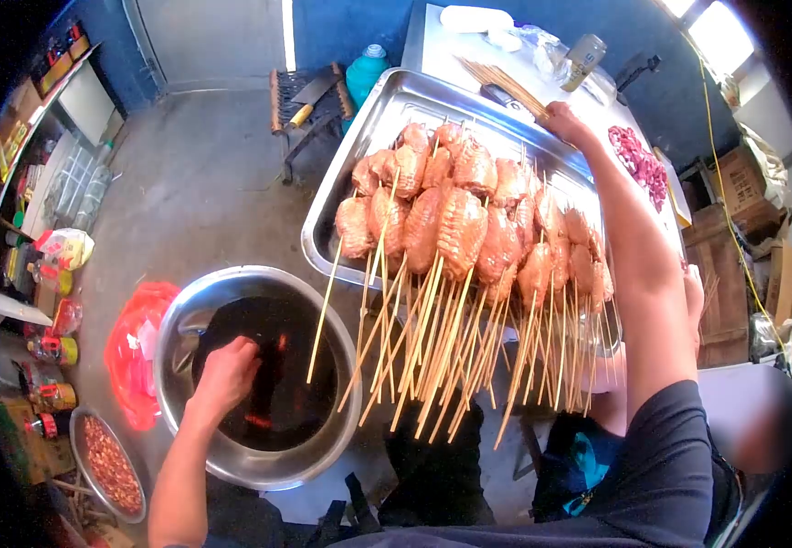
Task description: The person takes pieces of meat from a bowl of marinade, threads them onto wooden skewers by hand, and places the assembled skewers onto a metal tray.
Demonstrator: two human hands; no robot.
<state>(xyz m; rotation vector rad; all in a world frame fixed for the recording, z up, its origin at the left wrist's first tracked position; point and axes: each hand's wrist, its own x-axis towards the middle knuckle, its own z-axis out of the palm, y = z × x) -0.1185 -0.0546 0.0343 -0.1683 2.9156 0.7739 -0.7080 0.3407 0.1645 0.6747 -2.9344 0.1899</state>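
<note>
My left hand (230, 373) is over the steel bowl (177, 384) of dark liquid (277, 411), its fingers curled down at the surface. What they hold, if anything, is hidden. Across the tray, my right hand (568, 124) is closed on the near end of a bundle of bamboo skewers (510, 87). Between my arms stands a steel tray (327, 210), heaped with skewered chicken wings (460, 228) of a glossy brown. Their bare sticks (451, 338) jut over the tray's near edge towards me.
Red meat pieces (638, 164) and a can (584, 60) sit on the white table. A cleaver (316, 85) rests on a rack by a teal flask (369, 73). Left are a red plastic bag (136, 356), a bowl of chopped pieces (108, 466) and bottles. Another person (752, 420) sits at right.
</note>
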